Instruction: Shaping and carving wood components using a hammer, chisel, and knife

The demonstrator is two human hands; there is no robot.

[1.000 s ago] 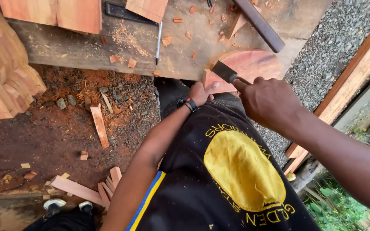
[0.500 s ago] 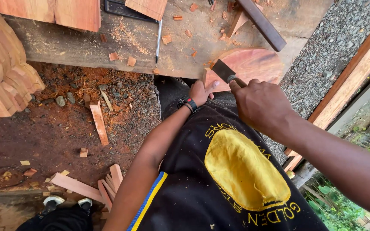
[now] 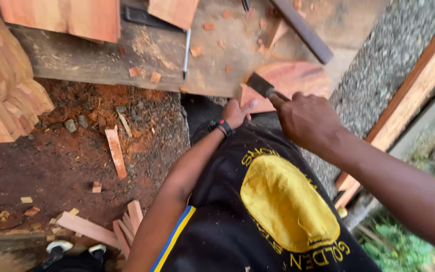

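Note:
My right hand (image 3: 305,118) is closed around the handle of a chisel (image 3: 263,85), whose flat blade rests on a reddish wooden piece (image 3: 298,78) at the edge of a rough workbench (image 3: 91,60). My left hand (image 3: 236,112), with a dark wristband, lies against the near edge of that wooden piece, fingers pressed to it. A black shirt with a yellow oval print fills the lower middle of the view.
A pencil (image 3: 187,53), a dark metal bar (image 3: 302,29) and wood chips lie on the bench. Reddish boards (image 3: 66,17) sit at the back, stacked wood (image 3: 1,85) at left. Offcuts (image 3: 115,150) litter the red soil. Gravel (image 3: 393,55) and planks (image 3: 419,85) lie to the right.
The chisel and my right hand shifted slightly back and forth on the reddish wooden piece. My left hand stayed against the piece.

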